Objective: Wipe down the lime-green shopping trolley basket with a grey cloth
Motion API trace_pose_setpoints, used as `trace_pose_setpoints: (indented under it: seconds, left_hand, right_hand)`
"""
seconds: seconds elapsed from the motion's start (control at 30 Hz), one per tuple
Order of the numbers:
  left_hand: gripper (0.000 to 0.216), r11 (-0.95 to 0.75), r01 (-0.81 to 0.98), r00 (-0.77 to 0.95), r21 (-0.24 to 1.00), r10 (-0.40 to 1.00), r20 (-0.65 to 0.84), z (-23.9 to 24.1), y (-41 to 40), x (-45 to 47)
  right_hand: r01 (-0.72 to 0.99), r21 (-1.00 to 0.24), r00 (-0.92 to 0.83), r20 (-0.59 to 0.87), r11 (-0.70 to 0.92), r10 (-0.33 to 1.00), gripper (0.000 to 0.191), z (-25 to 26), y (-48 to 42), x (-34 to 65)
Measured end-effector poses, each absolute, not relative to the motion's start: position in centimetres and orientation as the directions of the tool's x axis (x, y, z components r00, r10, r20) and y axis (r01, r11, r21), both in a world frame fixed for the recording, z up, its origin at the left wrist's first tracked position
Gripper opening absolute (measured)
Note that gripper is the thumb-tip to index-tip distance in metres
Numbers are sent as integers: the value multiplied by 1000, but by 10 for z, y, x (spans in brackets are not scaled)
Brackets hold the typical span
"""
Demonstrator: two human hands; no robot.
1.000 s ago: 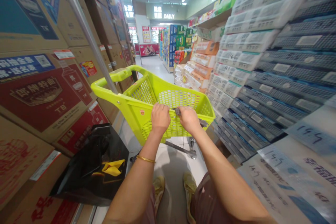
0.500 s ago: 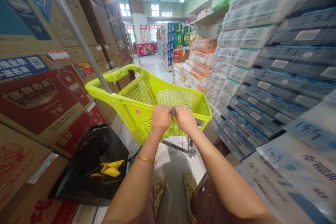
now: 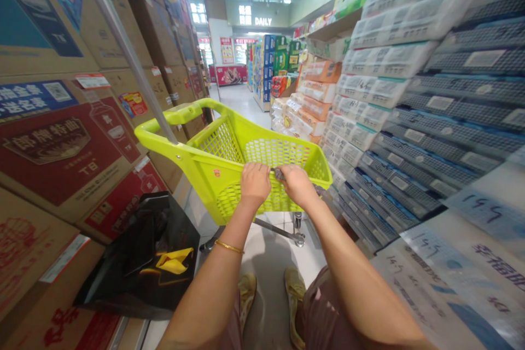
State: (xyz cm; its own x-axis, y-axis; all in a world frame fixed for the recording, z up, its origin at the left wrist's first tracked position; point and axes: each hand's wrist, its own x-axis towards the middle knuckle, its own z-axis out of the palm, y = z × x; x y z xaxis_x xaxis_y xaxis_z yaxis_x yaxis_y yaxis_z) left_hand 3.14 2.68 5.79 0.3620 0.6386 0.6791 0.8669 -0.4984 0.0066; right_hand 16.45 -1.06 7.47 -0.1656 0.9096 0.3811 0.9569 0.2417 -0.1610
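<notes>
A lime-green plastic shopping cart [image 3: 197,167] stands crosswise in front of me, its near side towards my body. My left hand [image 3: 255,183] is closed with the fingers over the cart's near rim. Just to its right, my right hand [image 3: 298,185] is closed at the same rim on a bunched grey cloth-like piece [image 3: 279,174]. A bit of that grey piece also shows beside my right wrist. A thin dark strip spans the small gap between the hands. My fingertips are hidden behind the rim, and the basket's bottom is mostly out of sight.
Stacked cartons [image 3: 61,147] rise on the left, with a black bag [image 3: 139,262] holding something yellow at their foot. A metal pole [image 3: 131,60] slants down to the cart handle. Packaged tissue stacks [image 3: 369,104] wall the right. A tiled aisle [image 3: 254,109] runs ahead.
Both hands have shifted slightly right along the rim, the right one further. The gap between them is wider, and more of the grey piece and the dark strip shows.
</notes>
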Motion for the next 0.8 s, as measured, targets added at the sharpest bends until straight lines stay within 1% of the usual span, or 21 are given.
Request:
trace_pose_setpoints:
  seconds: [0.17, 0.33, 0.47, 0.6, 0.67, 0.8]
  left_hand:
    - [16, -504, 863, 370, 15, 654, 660, 59, 27, 29]
    - [19, -524, 851, 415, -27, 642, 645, 60, 27, 22]
    - [26, -538, 842, 424, -38, 618, 661, 59, 28, 20]
    - [29, -536, 843, 418, -39, 609, 673, 58, 28, 22]
    - [29, -523, 852, 404, -32, 617, 676, 57, 27, 24]
    - [28, -498, 867, 372, -3, 643, 670, 58, 24, 27]
  right_hand:
    - [966, -143, -136, 433, 217, 891, 34, 75, -8, 138]
    - [936, -188, -192, 438, 299, 878, 36, 72, -6, 146]
    - [922, -234, -196, 407, 309, 892, 33, 72, -7, 163]
    - [932, -274, -140, 333, 237, 933, 30, 75, -8, 180]
    - [944, -262, -116, 307, 200, 945, 29, 78, -10, 181]
    - [973, -172, -95, 317, 156, 944, 28, 81, -12, 163]
